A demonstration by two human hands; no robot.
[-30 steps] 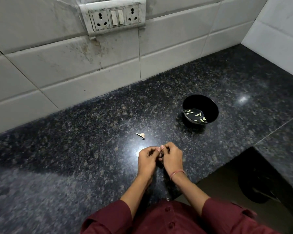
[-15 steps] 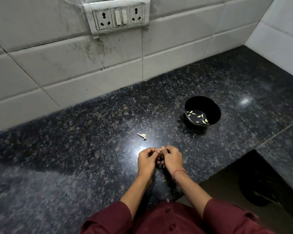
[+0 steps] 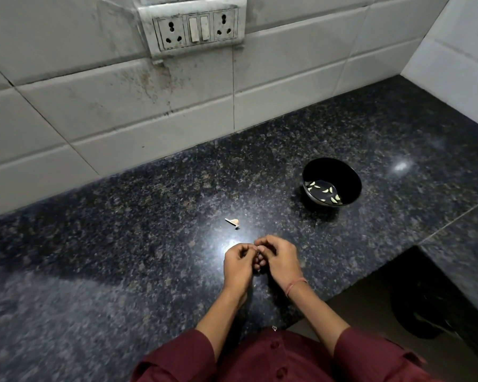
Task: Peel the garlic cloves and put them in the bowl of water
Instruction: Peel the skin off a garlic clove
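Step in hand: peeling. Both hands are low over the counter (image 3: 122, 244), just in front of my body, and their fingertips meet.

Left hand (image 3: 238, 261): fingers curled in, tips pinching a small thing.
Right hand (image 3: 280, 259): the same, curled, pinching that thing from the other side. A thread band (image 3: 295, 285) is on this wrist.

The thing between them I take to be one garlic clove (image 3: 258, 253). It's almost wholly hidden by my fingers, so I can't tell how much skin is off.

Next move, my guess: strip the rest of the skin, then carry the clove with the right hand forward and right to the bowl. It's a short reach; release low so the water doesn't splash.

Counts, going outward:
- hands: 2, both on the clove
- clove in hand: 1
- peel scrap (image 3: 232, 221) on the counter: 1, just beyond my hands, with a dark speck beside it
- bowl (image 3: 342, 172): 1, black, water in the bottom, well apart from my hands to the far right
- peeled cloves (image 3: 325, 190) in the water: about 7; too small for an exact count
- wall socket plate (image 3: 196, 26): 1, with 2 sockets and 2 switches
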